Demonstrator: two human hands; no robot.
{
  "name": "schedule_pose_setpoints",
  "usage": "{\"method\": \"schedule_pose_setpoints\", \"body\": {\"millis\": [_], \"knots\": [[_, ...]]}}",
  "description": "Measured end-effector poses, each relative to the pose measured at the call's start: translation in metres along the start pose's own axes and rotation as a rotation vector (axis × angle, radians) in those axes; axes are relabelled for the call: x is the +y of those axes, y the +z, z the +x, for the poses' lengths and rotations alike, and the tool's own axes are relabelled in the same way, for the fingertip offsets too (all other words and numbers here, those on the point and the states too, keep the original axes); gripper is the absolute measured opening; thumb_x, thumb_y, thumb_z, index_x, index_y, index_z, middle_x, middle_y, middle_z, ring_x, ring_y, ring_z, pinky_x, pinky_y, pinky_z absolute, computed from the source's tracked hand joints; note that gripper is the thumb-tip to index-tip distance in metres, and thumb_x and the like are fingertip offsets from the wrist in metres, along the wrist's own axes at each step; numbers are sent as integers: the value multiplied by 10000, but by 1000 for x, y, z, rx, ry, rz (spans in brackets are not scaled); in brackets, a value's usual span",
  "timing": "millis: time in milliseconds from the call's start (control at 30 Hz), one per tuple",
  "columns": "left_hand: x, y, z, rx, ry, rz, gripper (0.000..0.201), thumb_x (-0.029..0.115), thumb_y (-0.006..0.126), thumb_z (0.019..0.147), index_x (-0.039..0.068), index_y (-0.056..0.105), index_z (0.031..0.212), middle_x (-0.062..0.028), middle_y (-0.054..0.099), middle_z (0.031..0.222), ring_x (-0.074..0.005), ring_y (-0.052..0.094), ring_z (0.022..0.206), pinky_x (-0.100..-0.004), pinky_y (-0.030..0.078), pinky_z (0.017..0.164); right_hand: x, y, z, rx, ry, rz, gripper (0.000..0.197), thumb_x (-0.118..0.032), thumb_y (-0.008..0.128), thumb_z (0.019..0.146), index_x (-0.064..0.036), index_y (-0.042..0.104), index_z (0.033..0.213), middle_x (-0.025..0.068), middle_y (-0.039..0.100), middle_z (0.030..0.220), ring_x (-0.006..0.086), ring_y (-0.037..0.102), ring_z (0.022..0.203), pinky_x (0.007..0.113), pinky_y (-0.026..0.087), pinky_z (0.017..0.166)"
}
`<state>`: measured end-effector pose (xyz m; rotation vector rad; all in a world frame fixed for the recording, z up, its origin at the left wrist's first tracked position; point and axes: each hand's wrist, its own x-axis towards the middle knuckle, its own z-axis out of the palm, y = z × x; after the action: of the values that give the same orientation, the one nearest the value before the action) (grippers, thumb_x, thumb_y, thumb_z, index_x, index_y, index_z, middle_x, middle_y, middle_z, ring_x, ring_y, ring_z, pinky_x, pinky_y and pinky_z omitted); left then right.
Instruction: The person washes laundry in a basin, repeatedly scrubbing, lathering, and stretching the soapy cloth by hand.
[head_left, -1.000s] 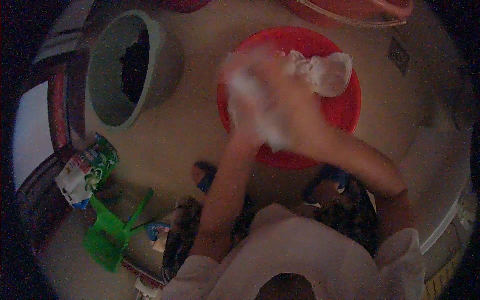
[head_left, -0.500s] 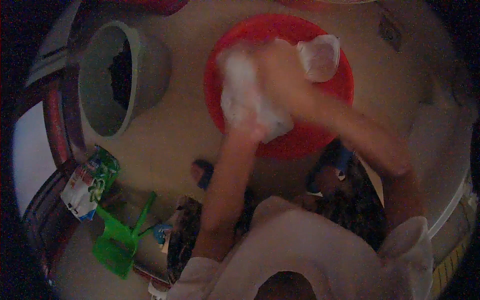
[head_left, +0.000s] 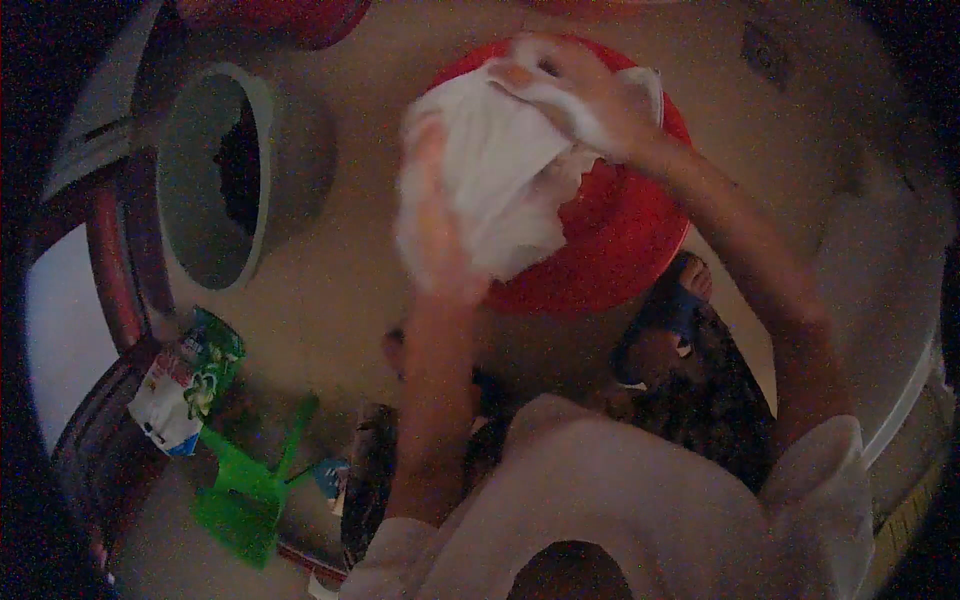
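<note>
A white cloth (head_left: 490, 150) is spread between my hands over a round red basin (head_left: 625, 240). My left hand (head_left: 432, 205), smeared by motion, grips the cloth along its left side. At the far edge my right hand (head_left: 590, 90) is closed on a bunched part of it, with white, foam-like patches around the fingers. Part of another white item (head_left: 650, 85) shows behind my right hand at the basin's rim; its kind is unclear. The cloth and hands hide much of the basin's inside.
On the left stands a grey-green bucket (head_left: 262, 170) with something dark inside. Nearer lie a white-and-green packet (head_left: 185, 385) and a bright green plastic object (head_left: 245, 500). A square drain cover (head_left: 767, 55) is at the far right, a red object (head_left: 290, 15) at the far left.
The bundled white cloth has been opened out wider. My left hand has moved left, and my right hand has shifted farther away and slightly right. The view has shifted a little.
</note>
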<state>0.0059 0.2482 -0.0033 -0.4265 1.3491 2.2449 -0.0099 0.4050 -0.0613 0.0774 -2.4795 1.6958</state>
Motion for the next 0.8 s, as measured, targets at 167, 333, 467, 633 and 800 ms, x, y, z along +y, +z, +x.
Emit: {"method": "schedule_pose_setpoints", "body": {"millis": [167, 333, 467, 633, 800], "knots": [[36, -54, 14, -111, 210, 60, 409, 339, 455, 829, 31, 439, 1098, -107, 510, 1050, -228, 507, 959, -367, 417, 830, -6, -28, -17, -262, 204, 164, 292, -351, 519, 790, -67, 559, 848, 21, 544, 761, 134, 509, 722, 280, 414, 661], [44, -105, 10, -156, 346, 164, 472, 318, 501, 795, 23, 403, 1150, -155, 457, 1130, -284, 445, 1053, -412, 373, 894, 18, -27, -27, -469, 382, 233, 325, -252, 534, 769, -30, 499, 1004, 54, 528, 886, 152, 489, 888, 278, 366, 815], [25, -140, 28, -201, 329, 220, 365, 211, 536, 792, -3, 443, 1072, -109, 497, 1036, -235, 509, 931, -364, 413, 836, -28, 12, -35, -70, 131, 696, 356, -226, 445, 779, -8, 533, 1046, 84, 449, 1137, 198, 396, 1100, 316, 290, 943], [5, -109, 20, -208, 11, -9, 334, 246, 529, 801, 45, 471, 1062, -87, 495, 1041, -197, 502, 933, -349, 421, 820, -61, 40, -29, 203, 47, 604, 272, -143, 477, 737, -4, 578, 947, 90, 549, 956, 192, 512, 937, 295, 386, 833], [-73, -121, 21, -138, 30, -233, 339, 315, 465, 839, 100, 438, 1100, -33, 511, 1003, -157, 519, 871, -321, 463, 720, -84, 112, -44, 77, -573, -111, 113, -120, 476, 724, -65, 573, 742, 94, 563, 695, 248, 562, 628, 342, 468, 587]]}}
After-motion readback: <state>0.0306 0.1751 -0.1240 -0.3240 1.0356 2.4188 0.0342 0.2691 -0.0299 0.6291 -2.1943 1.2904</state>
